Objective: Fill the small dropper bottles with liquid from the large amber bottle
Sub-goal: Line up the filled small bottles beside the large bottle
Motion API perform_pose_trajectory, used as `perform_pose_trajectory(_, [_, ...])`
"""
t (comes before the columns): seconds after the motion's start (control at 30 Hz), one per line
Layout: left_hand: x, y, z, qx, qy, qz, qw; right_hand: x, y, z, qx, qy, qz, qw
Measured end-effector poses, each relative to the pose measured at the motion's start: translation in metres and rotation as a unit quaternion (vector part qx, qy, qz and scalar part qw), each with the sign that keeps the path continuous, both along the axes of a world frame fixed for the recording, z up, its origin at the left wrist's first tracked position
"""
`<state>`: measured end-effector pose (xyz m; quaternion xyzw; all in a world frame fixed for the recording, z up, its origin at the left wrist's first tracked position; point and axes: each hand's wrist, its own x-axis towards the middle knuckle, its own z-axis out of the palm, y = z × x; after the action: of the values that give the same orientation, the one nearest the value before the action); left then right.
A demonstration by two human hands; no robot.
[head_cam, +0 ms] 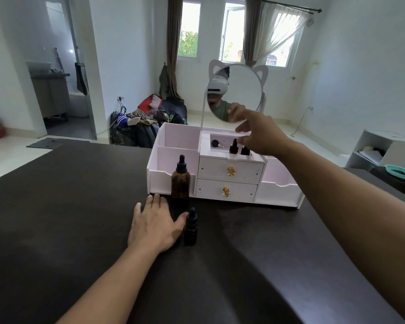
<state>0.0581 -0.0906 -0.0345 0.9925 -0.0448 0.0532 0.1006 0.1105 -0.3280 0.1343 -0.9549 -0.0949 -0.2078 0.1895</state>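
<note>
The large amber bottle (180, 183) with a black dropper cap stands upright on the dark table, just in front of the white organizer (171, 139). A small dark dropper bottle (190, 226) stands nearer to me. My left hand (153, 224) lies flat and open on the table beside it, thumb almost touching the small bottle. My right hand (258, 134) reaches over the organizer's top compartment, fingers spread, right above two small dropper bottles (234, 146) standing inside. It holds nothing that I can see. A loose black dropper cap (215, 143) lies in the same compartment.
The organizer has two drawers with gold knobs (230, 171) and a round cat-ear mirror (234, 92) on top. Its side trays sit left and right. A white shelf (381, 148) and a teal dish (400, 173) are at the far right. The table edge runs behind the organizer.
</note>
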Motion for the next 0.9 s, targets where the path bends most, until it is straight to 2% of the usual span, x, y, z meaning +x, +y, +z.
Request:
perform_pose_trajectory(0.17, [0.001, 0.000, -0.001, -0.008, -0.010, 0.004, 1.000, -0.032, 0.013, 0.004, 0.036, -0.090, 0.030, 0.995])
perform_pose_trajectory(0.23, [0.000, 0.000, -0.001, -0.022, -0.007, 0.010, 1.000, -0.052, 0.026, -0.004, 0.039, -0.063, 0.074, 0.994])
perform_pose_trajectory(0.4, [0.003, 0.001, -0.002, -0.039, 0.011, 0.009, 0.999, -0.092, 0.050, -0.035, 0.001, 0.094, 0.185, 0.978])
perform_pose_trajectory(0.53, [0.003, 0.001, -0.003, -0.054, 0.012, 0.007, 0.998, -0.103, 0.062, -0.062, -0.019, 0.154, 0.217, 0.964])
perform_pose_trajectory(0.63, [0.002, 0.001, -0.003, -0.047, 0.012, 0.007, 0.999, -0.104, 0.069, -0.074, -0.019, 0.172, 0.220, 0.960])
perform_pose_trajectory(0.9, [0.001, 0.002, -0.002, -0.048, 0.016, 0.006, 0.999, -0.102, 0.073, -0.079, -0.027, 0.152, 0.219, 0.963])
